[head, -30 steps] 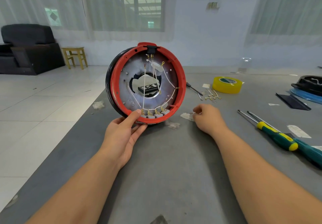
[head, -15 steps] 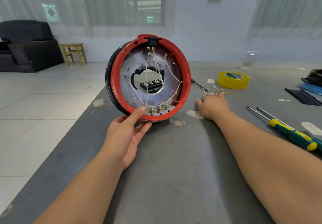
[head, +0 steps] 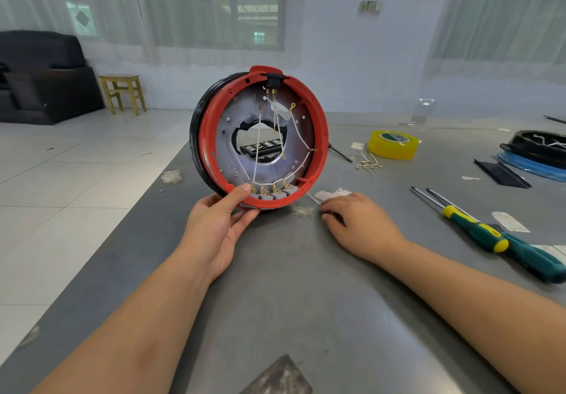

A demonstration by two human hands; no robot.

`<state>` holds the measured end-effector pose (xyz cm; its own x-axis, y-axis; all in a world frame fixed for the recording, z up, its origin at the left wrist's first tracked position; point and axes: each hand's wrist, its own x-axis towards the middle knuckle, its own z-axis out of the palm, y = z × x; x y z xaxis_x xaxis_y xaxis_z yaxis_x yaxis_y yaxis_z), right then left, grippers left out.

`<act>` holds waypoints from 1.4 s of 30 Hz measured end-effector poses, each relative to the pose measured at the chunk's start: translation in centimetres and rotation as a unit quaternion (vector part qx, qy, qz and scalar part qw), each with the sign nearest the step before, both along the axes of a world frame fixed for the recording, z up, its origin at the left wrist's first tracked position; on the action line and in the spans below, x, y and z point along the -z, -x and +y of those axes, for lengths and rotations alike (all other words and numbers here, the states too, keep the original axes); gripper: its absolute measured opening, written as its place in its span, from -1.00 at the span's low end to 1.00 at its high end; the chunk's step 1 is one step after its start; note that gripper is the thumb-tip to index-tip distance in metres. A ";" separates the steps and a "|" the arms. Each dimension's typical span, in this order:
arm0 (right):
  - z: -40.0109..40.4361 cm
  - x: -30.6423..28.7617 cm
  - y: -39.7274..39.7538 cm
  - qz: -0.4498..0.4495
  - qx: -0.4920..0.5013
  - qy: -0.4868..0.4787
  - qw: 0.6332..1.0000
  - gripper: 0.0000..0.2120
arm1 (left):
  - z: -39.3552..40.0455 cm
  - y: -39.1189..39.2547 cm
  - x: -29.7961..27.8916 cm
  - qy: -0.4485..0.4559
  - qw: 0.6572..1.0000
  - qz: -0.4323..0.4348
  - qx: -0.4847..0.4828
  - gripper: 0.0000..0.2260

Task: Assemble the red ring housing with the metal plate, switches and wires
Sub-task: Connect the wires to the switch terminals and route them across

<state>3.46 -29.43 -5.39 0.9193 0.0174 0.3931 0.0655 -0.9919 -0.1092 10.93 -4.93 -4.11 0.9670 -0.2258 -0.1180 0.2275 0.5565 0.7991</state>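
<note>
The red ring housing [head: 320,136] stands on edge on the grey table, its open side facing me. Inside sits the metal plate [head: 226,139] with a ragged central hole. White wires [head: 258,148] with gold terminals run from a black socket [head: 273,79] at the top down to a row of grey switches [head: 271,195] at the bottom. My left hand [head: 214,231] holds the housing's lower rim, thumb on the red edge. To the right of the housing, my right hand [head: 358,222] rests on the table with fingers curled, pinching a thin white wire [head: 313,198].
A yellow tape roll [head: 393,145] and loose gold-tipped wires [head: 369,162] lie behind my right hand. Two green-handled screwdrivers [head: 477,231] lie at the right, with black and blue parts [head: 539,151] beyond. Paper scraps dot the table; its left edge [head: 147,200] drops to the tiled floor.
My right hand reached back to the loose wires by the tape roll, then drew toward the housing with a thin white wire. My left hand kept its hold on the housing.
</note>
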 end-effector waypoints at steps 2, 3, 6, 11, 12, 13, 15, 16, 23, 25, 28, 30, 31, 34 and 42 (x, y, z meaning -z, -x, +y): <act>0.7 -0.1 2.1 -0.013 -0.024 -0.006 1.000 -0.80 | 0.0 0.1 0.1 -0.004 1.000 -0.003 -0.003 -0.79; 0.9 0.0 2.9 -0.021 -0.029 -0.014 0.999 -0.82 | 0.0 0.1 0.1 -0.004 1.000 -0.005 -0.004 -0.79; 1.1 -0.1 4.1 -0.035 -0.034 -0.053 0.997 -0.86 | 0.0 0.0 0.1 -0.005 1.000 -0.010 -0.002 -0.80; 0.8 -0.8 3.8 -0.011 -0.036 -0.204 0.978 -0.70 | 0.0 -0.2 0.2 -0.008 1.000 -0.010 -0.003 -0.78; 0.7 -1.0 3.8 -0.006 -0.032 -0.231 0.973 -0.69 | 0.0 -0.2 0.2 -0.008 1.000 -0.012 -0.001 -0.76; 0.6 -1.1 3.8 0.003 -0.020 -0.250 0.968 -0.70 | 0.0 -0.2 0.3 -0.007 1.000 -0.013 -0.001 -0.74; 0.4 -1.2 3.5 0.022 0.014 -0.259 0.966 -0.79 | 0.0 -0.3 0.3 -0.006 1.000 -0.013 -0.003 -0.69; 0.4 -1.2 3.4 0.030 0.029 -0.255 0.966 -0.86 | 0.0 -0.3 0.3 -0.005 1.000 -0.013 -0.004 -0.69; 1.6 -1.3 2.2 0.068 0.068 -0.206 0.974 -0.94 | 0.0 -0.5 0.6 -0.007 1.000 -0.017 -0.002 -0.69; 1.8 -1.3 2.2 0.079 0.063 -0.187 0.977 -0.92 | 0.0 -0.5 0.6 -0.007 1.000 -0.018 -0.001 -0.69; 2.0 -1.2 2.5 0.080 0.037 -0.140 0.986 -0.92 | 0.0 -0.5 0.6 -0.003 1.000 -0.017 0.000 -0.73; 2.1 -1.1 2.8 0.080 0.010 -0.103 0.991 -0.95 | 0.1 -0.5 0.6 -0.004 1.000 -0.017 0.003 -0.72; 2.0 -1.1 3.0 0.078 -0.006 -0.085 0.993 -0.96 | 0.1 -0.4 0.6 -0.005 1.000 -0.016 0.006 -0.68; 1.9 -1.4 3.3 0.073 -0.047 -0.040 0.995 -0.86 | 0.1 -0.3 0.6 -0.006 1.000 -0.013 0.017 -0.58; 1.8 -3.2 4.0 0.090 -0.070 0.189 0.975 -0.70 | 0.2 -0.1 0.3 0.005 1.000 -0.001 0.014 -0.60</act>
